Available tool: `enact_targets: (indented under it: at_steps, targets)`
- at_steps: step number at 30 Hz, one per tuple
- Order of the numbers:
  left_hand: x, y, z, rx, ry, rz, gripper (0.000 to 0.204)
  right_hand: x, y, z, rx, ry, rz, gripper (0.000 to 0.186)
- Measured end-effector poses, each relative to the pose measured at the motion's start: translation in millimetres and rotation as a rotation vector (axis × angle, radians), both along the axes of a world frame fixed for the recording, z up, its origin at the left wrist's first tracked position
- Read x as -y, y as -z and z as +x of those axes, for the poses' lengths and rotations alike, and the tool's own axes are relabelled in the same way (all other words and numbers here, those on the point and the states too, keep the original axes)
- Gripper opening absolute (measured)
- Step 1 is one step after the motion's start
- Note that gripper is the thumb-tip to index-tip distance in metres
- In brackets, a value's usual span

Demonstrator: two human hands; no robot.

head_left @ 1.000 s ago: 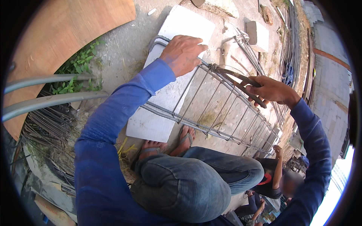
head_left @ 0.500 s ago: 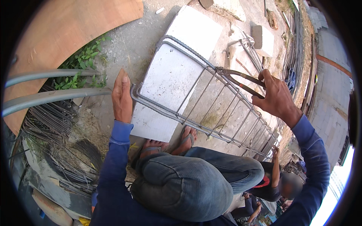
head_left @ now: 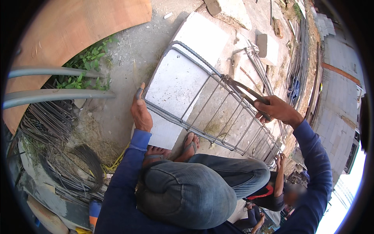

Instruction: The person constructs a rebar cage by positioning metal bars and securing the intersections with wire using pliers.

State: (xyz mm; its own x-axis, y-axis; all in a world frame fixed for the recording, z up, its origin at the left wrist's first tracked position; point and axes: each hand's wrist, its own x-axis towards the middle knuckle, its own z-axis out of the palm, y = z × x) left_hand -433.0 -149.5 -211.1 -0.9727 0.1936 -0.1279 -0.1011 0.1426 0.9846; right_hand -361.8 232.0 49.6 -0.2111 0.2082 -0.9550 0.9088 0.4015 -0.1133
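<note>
A long rebar cage (head_left: 218,124) lies over a white board (head_left: 170,89) in front of my knees, stretching away to the right. My left hand (head_left: 142,111) is closed on the cage's bent near end at the board's left edge. My right hand (head_left: 274,109) is closed round the handles of long dark pliers (head_left: 249,93), whose jaws sit on the cage's upper bars near a crossbar.
Curved plywood (head_left: 78,15), pipes (head_left: 58,93) and rebar bundles (head_left: 46,121) lie left. Concrete blocks (head_left: 267,48), more bars (head_left: 300,58) and rubble lie beyond the cage. A co-worker (head_left: 272,195) sits at lower right, one hand (head_left: 279,158) at the cage's far end.
My left hand has moved from the upper bars down-left to the cage's end and closed on it. My right hand has shifted slightly; the cage's near end has moved a little right and down.
</note>
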Motion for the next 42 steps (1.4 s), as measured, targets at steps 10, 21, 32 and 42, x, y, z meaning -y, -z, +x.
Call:
enact_targets:
  at_steps: [10,21,32,42]
  targets:
    - [-21,8,10,-0.321,-0.047,-0.177,0.085,2,8,5,-0.008,0.456,-0.277,0.062]
    - [-7,-1,8,-0.316,-0.081,-0.208,0.087,30,-27,-17,-0.634,-1.427,0.815,0.05]
    - [-5,2,8,-0.269,-0.094,-0.147,0.095,6,-18,-4,-0.082,0.019,-0.054,0.084]
    - [-19,3,12,-0.276,-0.078,-0.19,0.091,-7,-9,-4,0.083,0.193,-0.155,0.057]
